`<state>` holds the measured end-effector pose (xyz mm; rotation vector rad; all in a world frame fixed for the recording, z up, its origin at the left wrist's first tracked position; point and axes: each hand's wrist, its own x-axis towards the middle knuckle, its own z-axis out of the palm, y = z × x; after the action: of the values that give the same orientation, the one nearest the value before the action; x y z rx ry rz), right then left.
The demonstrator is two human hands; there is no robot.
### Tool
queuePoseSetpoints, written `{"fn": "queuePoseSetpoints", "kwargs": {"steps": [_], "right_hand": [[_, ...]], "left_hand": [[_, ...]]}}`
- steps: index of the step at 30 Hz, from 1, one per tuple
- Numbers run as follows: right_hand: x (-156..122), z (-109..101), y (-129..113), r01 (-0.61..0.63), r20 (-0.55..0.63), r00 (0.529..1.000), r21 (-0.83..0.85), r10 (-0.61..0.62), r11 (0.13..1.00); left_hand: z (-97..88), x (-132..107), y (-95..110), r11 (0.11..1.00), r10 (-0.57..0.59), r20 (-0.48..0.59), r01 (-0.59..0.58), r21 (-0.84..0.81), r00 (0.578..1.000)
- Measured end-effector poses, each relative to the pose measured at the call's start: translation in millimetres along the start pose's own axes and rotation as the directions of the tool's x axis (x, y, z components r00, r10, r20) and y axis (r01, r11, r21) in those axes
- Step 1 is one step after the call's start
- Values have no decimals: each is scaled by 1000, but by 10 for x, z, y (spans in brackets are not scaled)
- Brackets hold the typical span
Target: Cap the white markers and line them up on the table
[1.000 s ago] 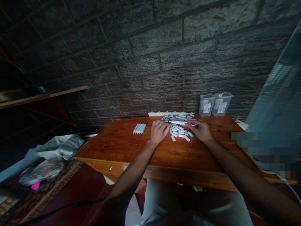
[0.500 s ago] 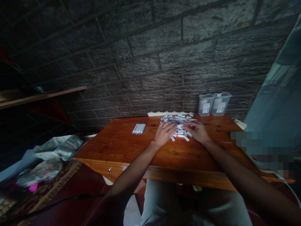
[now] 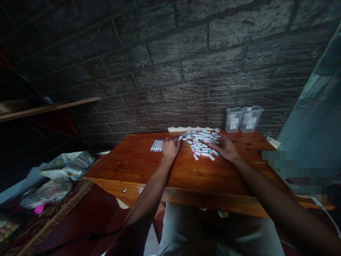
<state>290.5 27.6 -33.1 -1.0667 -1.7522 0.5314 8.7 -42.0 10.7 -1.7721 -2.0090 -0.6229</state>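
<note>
Centre of frame, on wooden worktop (image 3: 138, 160): neat row of markers (image 3: 157, 145), long axes running toward the brick wall (image 3: 186, 71). Just right of it, nearer left hand (image 3: 170, 148), fingers (image 3: 167, 141) curled, grasp impossible to tell. Farther right, right hand (image 3: 226, 148) flat, released, on loose marker pile (image 3: 201, 142).

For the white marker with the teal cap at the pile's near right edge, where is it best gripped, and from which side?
Pinch the white teal-capped marker across its mid-barrel, coming from above on the near side. It lies flat on the brown wooden table at the edge of the pile of white markers, so its long sides look reachable; the right hand rests beside it.
</note>
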Motion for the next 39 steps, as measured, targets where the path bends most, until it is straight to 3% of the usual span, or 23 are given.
{"fn": "queuePoseSetpoints", "kwargs": {"steps": [4,13,21,39], "right_hand": [[8,-27,7,-82,-6,997,1,82,997],[-1,-86,-93,-155,14,988,-41,156,987],[12,-65,-41,-157,29,987,-6,157,988],[3,-78,-91,-153,38,987,-53,155,987]], "left_hand": [[-22,20,-236,962,-256,113,241,131,960],[50,25,-308,910,-405,181,376,178,896],[131,61,-465,896,-442,153,425,129,884],[152,56,-476,912,-409,102,404,68,907]]}}
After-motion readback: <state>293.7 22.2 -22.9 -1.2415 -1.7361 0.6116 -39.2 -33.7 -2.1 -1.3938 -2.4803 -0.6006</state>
